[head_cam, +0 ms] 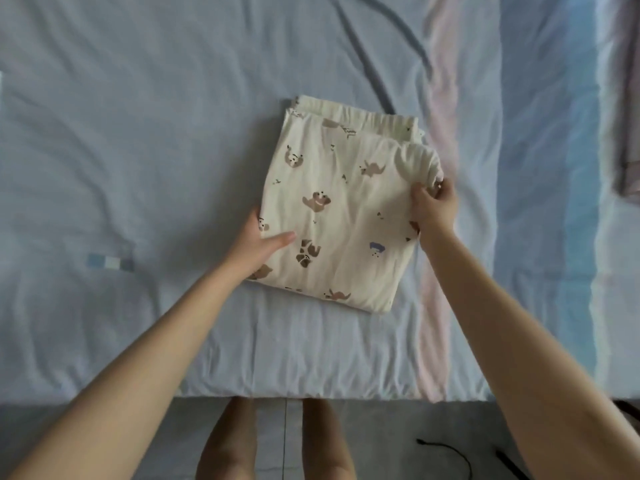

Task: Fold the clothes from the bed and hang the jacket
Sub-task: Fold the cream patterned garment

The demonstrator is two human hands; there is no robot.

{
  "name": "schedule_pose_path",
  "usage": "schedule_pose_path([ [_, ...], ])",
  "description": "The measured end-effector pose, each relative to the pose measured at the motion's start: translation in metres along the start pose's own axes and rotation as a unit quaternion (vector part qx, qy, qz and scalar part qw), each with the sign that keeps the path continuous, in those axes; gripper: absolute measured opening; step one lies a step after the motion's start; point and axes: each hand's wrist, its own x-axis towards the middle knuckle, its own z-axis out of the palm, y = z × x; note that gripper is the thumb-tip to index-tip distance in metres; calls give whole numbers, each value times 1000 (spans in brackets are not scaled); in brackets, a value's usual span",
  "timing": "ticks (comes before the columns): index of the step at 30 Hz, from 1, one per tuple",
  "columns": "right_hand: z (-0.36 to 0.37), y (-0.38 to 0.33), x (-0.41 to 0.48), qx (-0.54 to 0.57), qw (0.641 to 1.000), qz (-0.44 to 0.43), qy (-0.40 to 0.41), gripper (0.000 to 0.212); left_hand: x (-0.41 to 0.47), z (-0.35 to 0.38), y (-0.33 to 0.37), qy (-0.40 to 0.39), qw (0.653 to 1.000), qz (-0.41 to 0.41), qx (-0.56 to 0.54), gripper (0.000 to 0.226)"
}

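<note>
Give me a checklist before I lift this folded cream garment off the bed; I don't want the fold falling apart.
1. Left hand grips the left edge of the cream garment, thumb on top: ok.
2. Right hand grips its right edge: ok.
3. Fold flat all over: not ok, the cloth bunches up at the right hand.
4. Garment lying fully on the bed sheet: ok.
5. Jacket located for hanging: cannot tell; only a dark cloth shows at the right edge.
</note>
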Motion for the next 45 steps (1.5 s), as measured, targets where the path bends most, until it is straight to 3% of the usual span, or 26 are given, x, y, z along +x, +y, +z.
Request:
schedule_pose_path([
  [2,0,-6,-2,3,995,-97,21,20,-3,1,3,6,999,52,2,58],
  [4,0,-17,5,18,990,-139,15,23,1,4,4,30,996,84,-20,54],
  [7,7,-22,26,29,994,-98,44,18,10,8,2,53,994,92,-32,45],
  [10,17,-6,40,-53,998,-17,32,12,23,16,-2,87,994,63,5,37],
  [13,19,-1,35,-37,998,40,-6,27,25,21,-8,115,991,62,31,37],
  [17,19,4,5,0,999,19,-51,64,4,23,-14,158,987,6,30,33],
  [19,13,26,-15,-30,995,14,-93,72,-9,22,-21,147,989,3,18,30],
  [21,4,38,-24,-52,991,12,-124,57,-18,20,-28,129,991,24,9,23],
  [24,1,31,-12,-55,989,-78,-115,24,-21,20,-25,116,991,69,21,24],
  [27,4,30,7,-83,987,-121,-66,18,-13,30,-25,133,987,81,30,18],
  [31,2,40,11,-52,998,20,-7,27,-5,47,-31,209,976,17,56,40],
  [34,-4,26,8,-7,996,53,-78,44,-2,57,-29,302,950,15,73,71],
  [37,-10,30,-12,2,979,34,-201,44,-2,47,-37,237,964,-31,118,83],
  [39,-15,28,-23,-21,975,39,-216,36,-1,36,-40,163,976,-45,134,63],
  [41,-16,21,-36,3,977,51,-206,31,-4,21,-32,99,993,-58,25,39],
  [43,-3,7,-62,61,970,79,-222,32,-12,-13,-19,60,993,-50,-85,41],
  [45,23,-9,-100,118,954,109,-252,43,-36,-64,0,75,989,-17,-125,38],
])
